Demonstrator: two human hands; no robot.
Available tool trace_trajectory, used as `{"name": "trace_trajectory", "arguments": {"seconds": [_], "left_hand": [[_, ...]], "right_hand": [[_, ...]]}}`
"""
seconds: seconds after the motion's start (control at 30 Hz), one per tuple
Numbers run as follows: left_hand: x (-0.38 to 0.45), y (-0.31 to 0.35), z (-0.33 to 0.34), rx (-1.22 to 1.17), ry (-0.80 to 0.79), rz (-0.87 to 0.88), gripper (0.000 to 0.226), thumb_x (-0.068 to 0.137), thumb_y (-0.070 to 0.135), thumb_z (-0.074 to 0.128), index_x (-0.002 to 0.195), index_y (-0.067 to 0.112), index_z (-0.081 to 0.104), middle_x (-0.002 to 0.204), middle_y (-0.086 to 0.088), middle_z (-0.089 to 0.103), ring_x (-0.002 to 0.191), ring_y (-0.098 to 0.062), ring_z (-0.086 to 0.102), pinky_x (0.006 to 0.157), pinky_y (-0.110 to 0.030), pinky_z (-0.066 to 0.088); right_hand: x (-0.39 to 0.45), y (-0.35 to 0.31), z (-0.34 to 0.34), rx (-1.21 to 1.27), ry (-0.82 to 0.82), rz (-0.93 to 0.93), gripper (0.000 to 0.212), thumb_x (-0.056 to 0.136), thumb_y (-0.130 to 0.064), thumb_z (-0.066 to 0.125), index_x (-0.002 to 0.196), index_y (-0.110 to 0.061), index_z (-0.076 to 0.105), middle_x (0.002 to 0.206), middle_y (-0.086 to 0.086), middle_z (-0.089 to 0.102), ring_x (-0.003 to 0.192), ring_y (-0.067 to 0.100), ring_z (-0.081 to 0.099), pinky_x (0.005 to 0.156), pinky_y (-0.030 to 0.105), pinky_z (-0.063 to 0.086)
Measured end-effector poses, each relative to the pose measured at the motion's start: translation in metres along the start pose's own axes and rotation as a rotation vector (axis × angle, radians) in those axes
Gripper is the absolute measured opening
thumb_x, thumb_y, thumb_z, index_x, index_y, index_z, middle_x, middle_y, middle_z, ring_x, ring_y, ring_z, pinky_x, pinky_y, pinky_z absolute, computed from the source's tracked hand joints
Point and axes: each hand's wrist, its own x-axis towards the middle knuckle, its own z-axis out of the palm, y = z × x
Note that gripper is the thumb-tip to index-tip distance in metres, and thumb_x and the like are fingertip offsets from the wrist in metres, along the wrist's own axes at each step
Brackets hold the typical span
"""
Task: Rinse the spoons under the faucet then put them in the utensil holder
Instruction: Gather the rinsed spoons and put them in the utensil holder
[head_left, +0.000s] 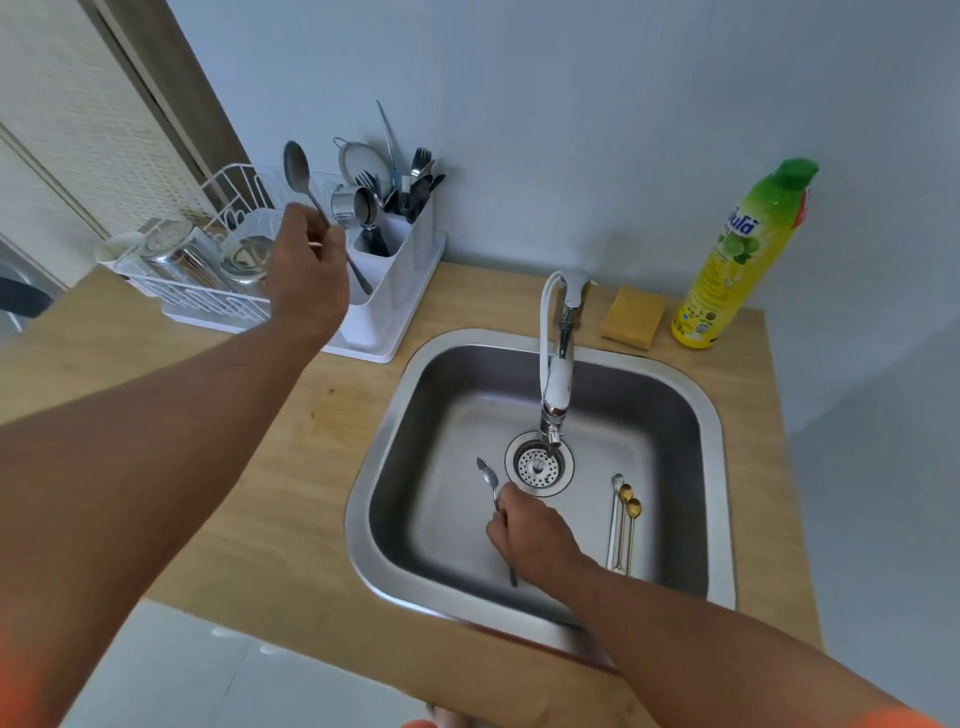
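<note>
My left hand (306, 270) grips a large steel spoon (298, 171) by its handle, bowl up, the handle's end pointing down over the white utensil holder (400, 270) that has forks and knives in it. Down in the steel sink (691, 410), my right hand (535, 535) holds a small steel spoon (488, 475) by its handle, just left of the drain (540, 465). Three slim long-handled spoons (623, 519), two with gold bowls, lie on the sink floor at the right. The white faucet (558, 364) arches over the drain; I see no water running.
A white dish rack (208, 291) with steel cups and bowls stands left of the holder. A yellow sponge (634, 317) and a yellow-green dish soap bottle (737, 260) sit behind the sink at the right. The wooden counter (291, 467) ends near my body.
</note>
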Motion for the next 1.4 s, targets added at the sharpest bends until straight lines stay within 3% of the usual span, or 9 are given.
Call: {"name": "trace_trajectory", "arguments": {"seconds": [0.13,0.37,0.57,0.73,0.87,1.03,1.17,1.3,1.4], "left_hand": [[0.018,-0.025,-0.004,0.106,-0.004,-0.016,0.018,0.103,0.025,0.057,0.111,0.01,0.059,0.101,0.0,0.064,0.089,-0.022,0.06,0.079,-0.032,0.045],[0.014,-0.053,0.007,0.162,-0.094,-0.068,0.013,0.102,0.026,0.058,0.109,0.015,0.06,0.103,0.0,0.064,0.099,-0.028,0.063,0.085,-0.037,0.047],[0.008,-0.067,0.011,0.359,-0.3,-0.143,0.024,0.098,0.027,0.057,0.112,0.009,0.065,0.12,-0.022,0.063,0.1,-0.039,0.065,0.087,-0.045,0.053],[-0.004,-0.065,0.013,0.346,-0.263,-0.208,0.028,0.098,0.03,0.052,0.116,0.011,0.063,0.118,-0.019,0.061,0.096,-0.037,0.064,0.087,-0.05,0.055],[-0.011,-0.071,0.014,0.279,-0.225,-0.202,0.023,0.101,0.031,0.054,0.114,0.013,0.059,0.115,-0.013,0.061,0.095,-0.031,0.062,0.081,-0.045,0.052],[-0.036,-0.091,0.009,0.186,-0.208,-0.247,0.021,0.1,0.039,0.056,0.097,0.019,0.054,0.095,-0.001,0.061,0.083,-0.022,0.058,0.071,-0.036,0.039],[-0.076,-0.116,0.001,0.241,-0.359,-0.291,0.024,0.096,0.046,0.058,0.088,0.025,0.05,0.079,0.006,0.06,0.077,-0.025,0.06,0.067,-0.035,0.041],[-0.114,-0.14,-0.009,0.336,-0.558,-0.167,0.019,0.096,0.043,0.062,0.089,0.03,0.051,0.083,0.007,0.064,0.08,-0.026,0.063,0.07,-0.035,0.05],[-0.126,-0.149,-0.016,0.343,-0.599,-0.121,0.013,0.097,0.04,0.062,0.091,0.031,0.054,0.081,0.013,0.062,0.082,-0.023,0.066,0.069,-0.033,0.05]], "right_hand": [[0.01,-0.035,-0.008,0.051,0.056,-0.098,0.015,0.095,-0.028,0.052,0.087,-0.022,0.042,0.076,-0.001,0.056,0.07,0.029,0.053,0.063,0.038,0.044],[0.043,-0.109,-0.055,0.138,0.281,-0.279,0.012,0.099,-0.023,0.054,0.093,-0.013,0.052,0.078,0.004,0.06,0.077,0.037,0.061,0.064,0.036,0.039],[0.076,-0.16,-0.108,0.203,0.449,-0.31,0.012,0.098,-0.022,0.054,0.087,-0.018,0.049,0.069,-0.004,0.056,0.07,0.029,0.056,0.063,0.037,0.042],[0.113,-0.196,-0.144,0.163,0.517,-0.263,0.011,0.096,-0.028,0.053,0.087,-0.022,0.053,0.076,-0.002,0.064,0.074,0.025,0.061,0.063,0.035,0.045],[0.137,-0.216,-0.161,0.133,0.58,-0.252,0.012,0.096,-0.03,0.055,0.085,-0.024,0.054,0.078,-0.004,0.065,0.075,0.022,0.062,0.064,0.033,0.047],[0.166,-0.235,-0.164,0.157,0.599,-0.183,0.013,0.096,-0.032,0.053,0.09,-0.022,0.059,0.08,-0.007,0.063,0.077,0.021,0.061,0.057,0.029,0.038],[0.182,-0.247,-0.154,0.158,0.583,-0.142,0.013,0.097,-0.033,0.051,0.088,-0.025,0.055,0.085,-0.005,0.064,0.079,0.023,0.06,0.064,0.031,0.04],[0.194,-0.254,-0.138,0.1,0.543,-0.13,0.015,0.1,-0.033,0.048,0.094,-0.022,0.056,0.091,0.001,0.066,0.083,0.026,0.062,0.069,0.036,0.05],[0.198,-0.252,-0.125,0.039,0.484,-0.135,0.014,0.099,-0.032,0.047,0.097,-0.022,0.057,0.096,0.002,0.066,0.086,0.027,0.061,0.071,0.036,0.049]]}}
